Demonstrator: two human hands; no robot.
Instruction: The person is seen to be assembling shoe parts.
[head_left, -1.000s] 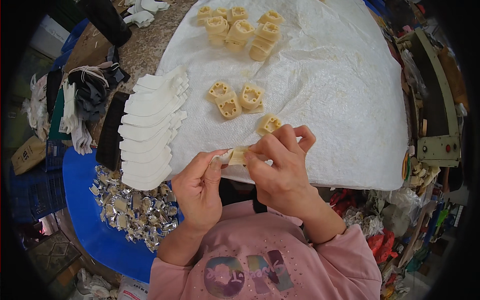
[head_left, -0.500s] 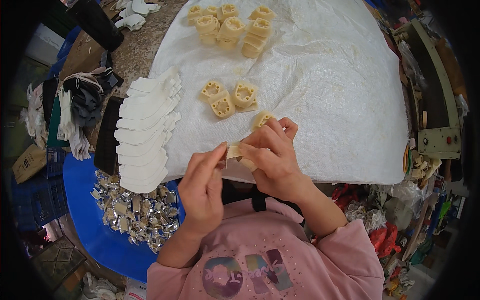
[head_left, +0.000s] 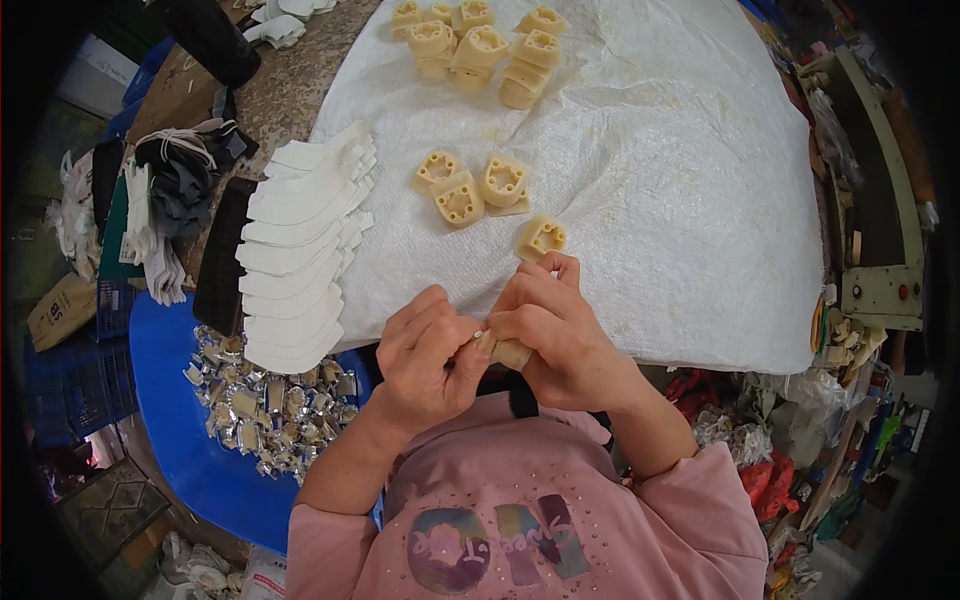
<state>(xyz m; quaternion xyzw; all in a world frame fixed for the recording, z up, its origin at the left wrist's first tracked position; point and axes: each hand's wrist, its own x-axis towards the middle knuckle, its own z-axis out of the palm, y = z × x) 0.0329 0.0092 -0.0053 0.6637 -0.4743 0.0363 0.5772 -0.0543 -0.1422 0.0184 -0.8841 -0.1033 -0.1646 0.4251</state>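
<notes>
Close to my body, just over the front edge of the white woven sheet [head_left: 660, 210], my right hand [head_left: 555, 335] grips a cream plastic shoe-heel block [head_left: 512, 354]. My left hand [head_left: 430, 352] is closed in a pinch at the left end of that block, fingertips touching the right hand's. A small pale bit shows between the fingertips; its kind I cannot make out. Right beyond my right knuckles stands another cream heel block [head_left: 541, 239], with a hollow and small round holes. Farther off is a small cluster of the same blocks [head_left: 459, 203].
Several more heel blocks [head_left: 480, 50] stand at the sheet's far edge. White curved cut pieces [head_left: 295, 255] overlap in a row at left. Below them, a blue tub [head_left: 165, 430] holds silvery pieces [head_left: 275, 415]. A dark cylinder [head_left: 205, 40] is far left, a green-grey machine [head_left: 880, 285] at right.
My left hand has moved right and closed in on the held block, its fingers now bunched against my right hand. The view has shifted slightly, and the block beyond my right hand shows more.
</notes>
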